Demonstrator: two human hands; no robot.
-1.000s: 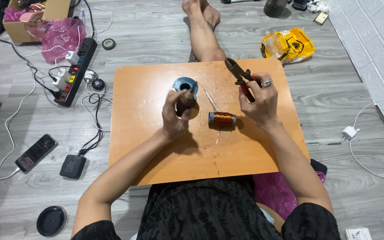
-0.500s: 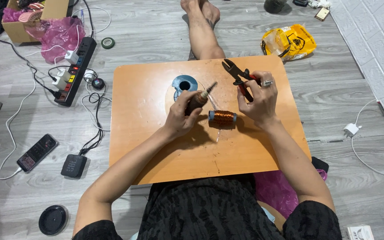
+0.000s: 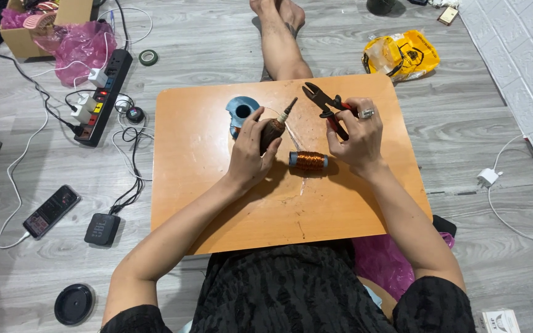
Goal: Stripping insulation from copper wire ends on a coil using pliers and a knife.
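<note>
While held in left hand (image 3: 249, 153), rotor (image 3: 272, 132) points shaft toward 1 o'clock, above table (image 3: 192, 185). Right hand (image 3: 356, 137) closed on cutters (image 3: 328, 108), jaws open toward 11. Copper coil (image 3: 308, 161) between hands, axis 3–9, nearer right.

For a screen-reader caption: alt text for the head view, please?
Seen from above, a seated person's left hand holds a brown rotor and the right hand holds pliers over a low orange table. A copper wire spool lies between the hands.
</note>
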